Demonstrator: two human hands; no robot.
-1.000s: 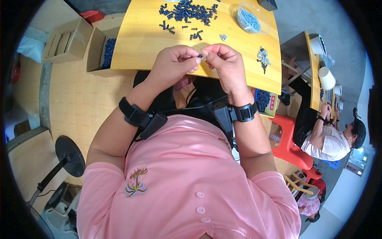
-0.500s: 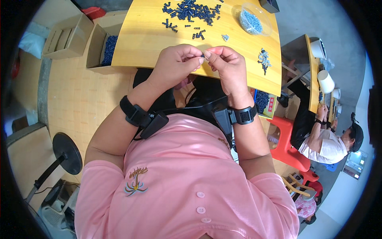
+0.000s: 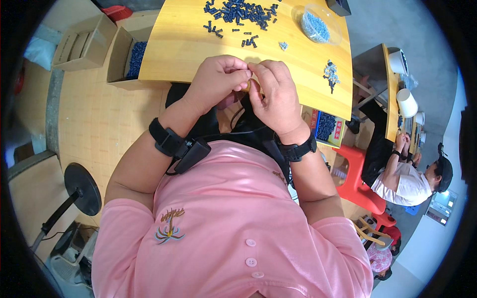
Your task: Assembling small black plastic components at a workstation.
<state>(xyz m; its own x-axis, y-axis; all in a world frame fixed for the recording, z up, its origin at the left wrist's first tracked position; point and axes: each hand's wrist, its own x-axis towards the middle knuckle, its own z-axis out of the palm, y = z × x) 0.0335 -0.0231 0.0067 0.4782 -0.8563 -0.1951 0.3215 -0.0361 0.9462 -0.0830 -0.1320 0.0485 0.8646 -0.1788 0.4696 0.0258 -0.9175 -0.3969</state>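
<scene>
Lying beyond both hands (image 3: 218,82) (image 3: 276,102), small dark parts (image 3: 242,13)

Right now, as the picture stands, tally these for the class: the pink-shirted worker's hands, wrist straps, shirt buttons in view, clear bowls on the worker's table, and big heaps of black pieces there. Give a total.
Hands: 2 (left hand, right hand)
Wrist straps: 2
Shirt buttons: 3
Clear bowl: 1
Big heap of black pieces: 1
Total: 9
</scene>
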